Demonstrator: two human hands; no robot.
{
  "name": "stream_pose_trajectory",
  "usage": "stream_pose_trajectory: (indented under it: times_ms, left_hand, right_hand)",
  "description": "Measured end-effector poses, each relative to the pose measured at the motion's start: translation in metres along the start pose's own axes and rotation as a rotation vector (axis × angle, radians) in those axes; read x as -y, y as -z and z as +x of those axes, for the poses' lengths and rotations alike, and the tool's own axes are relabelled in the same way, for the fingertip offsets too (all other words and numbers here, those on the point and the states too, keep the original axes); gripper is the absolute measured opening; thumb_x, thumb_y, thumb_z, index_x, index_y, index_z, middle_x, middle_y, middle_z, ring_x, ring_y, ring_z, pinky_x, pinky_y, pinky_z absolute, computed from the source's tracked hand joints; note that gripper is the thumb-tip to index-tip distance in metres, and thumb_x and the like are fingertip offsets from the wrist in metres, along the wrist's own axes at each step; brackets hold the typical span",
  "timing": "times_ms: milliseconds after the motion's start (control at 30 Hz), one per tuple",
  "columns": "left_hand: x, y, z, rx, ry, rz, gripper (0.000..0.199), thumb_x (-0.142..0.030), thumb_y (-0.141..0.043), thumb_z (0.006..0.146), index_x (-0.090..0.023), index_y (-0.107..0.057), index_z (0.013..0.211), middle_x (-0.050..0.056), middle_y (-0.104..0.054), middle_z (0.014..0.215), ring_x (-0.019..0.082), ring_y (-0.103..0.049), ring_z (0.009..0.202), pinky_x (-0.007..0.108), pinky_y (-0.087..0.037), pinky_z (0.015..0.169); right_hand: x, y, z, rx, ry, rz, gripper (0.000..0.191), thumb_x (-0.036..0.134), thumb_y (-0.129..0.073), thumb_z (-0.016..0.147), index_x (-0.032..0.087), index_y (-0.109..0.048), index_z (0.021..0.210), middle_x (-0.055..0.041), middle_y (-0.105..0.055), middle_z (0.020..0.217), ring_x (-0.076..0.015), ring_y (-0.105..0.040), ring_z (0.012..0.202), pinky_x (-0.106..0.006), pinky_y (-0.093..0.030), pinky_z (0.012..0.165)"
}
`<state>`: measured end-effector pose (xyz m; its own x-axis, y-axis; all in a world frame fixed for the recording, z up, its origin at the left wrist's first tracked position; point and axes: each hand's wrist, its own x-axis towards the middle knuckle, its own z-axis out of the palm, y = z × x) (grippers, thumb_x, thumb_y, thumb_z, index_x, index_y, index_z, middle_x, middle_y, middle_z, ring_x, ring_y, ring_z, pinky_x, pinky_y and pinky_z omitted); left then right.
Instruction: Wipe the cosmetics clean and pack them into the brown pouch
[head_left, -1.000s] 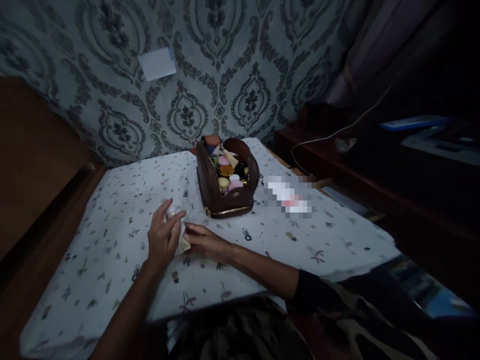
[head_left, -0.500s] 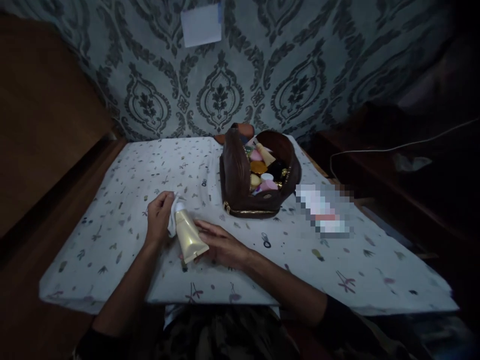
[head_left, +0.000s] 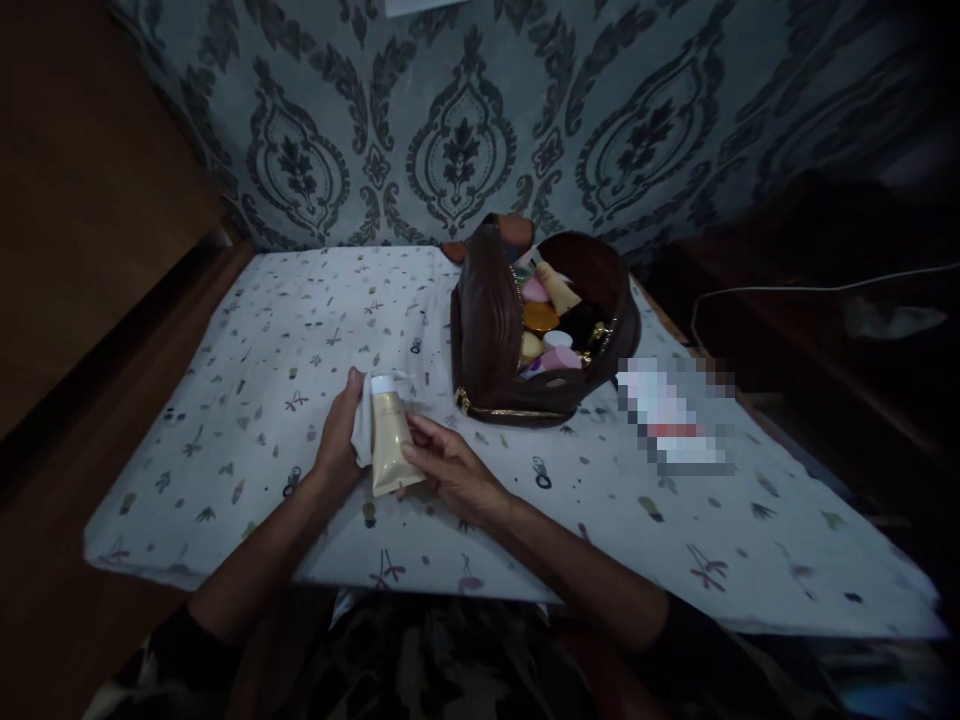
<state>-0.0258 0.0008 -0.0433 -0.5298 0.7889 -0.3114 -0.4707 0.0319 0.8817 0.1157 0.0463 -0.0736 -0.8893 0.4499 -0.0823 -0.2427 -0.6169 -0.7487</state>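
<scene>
A pale gold tube (head_left: 390,445) with a white cap at its top is held up over the table between my hands. My right hand (head_left: 454,470) grips its lower right side, thumb on the front and fingers behind. On the tube's left, my left hand (head_left: 343,430) is closed on a white cloth (head_left: 363,425), which lies against the tube's side and cap. Further back and to the right, an open brown bag (head_left: 480,320) holds several jars and tubes, among them a beige tube (head_left: 556,288) and a pink-lidded jar (head_left: 561,357).
A patterned white cloth covers the table (head_left: 247,400). Right of the bag lies a blurred-out flat item (head_left: 671,415). A brown object (head_left: 514,230) is behind the bag, near the papered wall. A pale cable (head_left: 787,289) runs at the right.
The view has shifted, with the bag now larger and further right. The tube stands more upright. My right thumb now presses on its front, and my left hand lies flatter along the cloth.
</scene>
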Motion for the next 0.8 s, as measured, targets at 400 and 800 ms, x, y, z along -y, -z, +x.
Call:
stream_pose_trajectory:
  times_ms: [400,800]
  left_hand:
    - [0.006,-0.004,-0.002,0.168,0.201,-0.151,0.055,-0.062,-0.067,0.081,-0.012,-0.071,0.103,0.006,-0.075,0.078,0.020,-0.073,0.075,0.028,-0.058,0.068]
    - [0.018,-0.007,-0.010,0.419,-0.009,0.117,0.057,-0.047,-0.083,0.071,-0.014,-0.067,0.114,0.010,-0.074,0.107,0.028,-0.068,0.104,0.036,-0.051,0.094]
  right_hand:
    - [-0.005,0.005,0.006,-0.234,0.084,-0.054,0.045,0.041,-0.088,0.064,0.022,-0.054,0.086,0.0043,-0.068,0.074,-0.0106,-0.060,0.062,-0.023,-0.048,0.062]
    - [0.000,0.014,0.012,-0.516,0.278,-0.166,0.049,0.051,-0.088,0.056,0.019,-0.051,0.060,-0.0023,-0.067,0.096,-0.0135,-0.056,0.076,-0.025,-0.043,0.068]
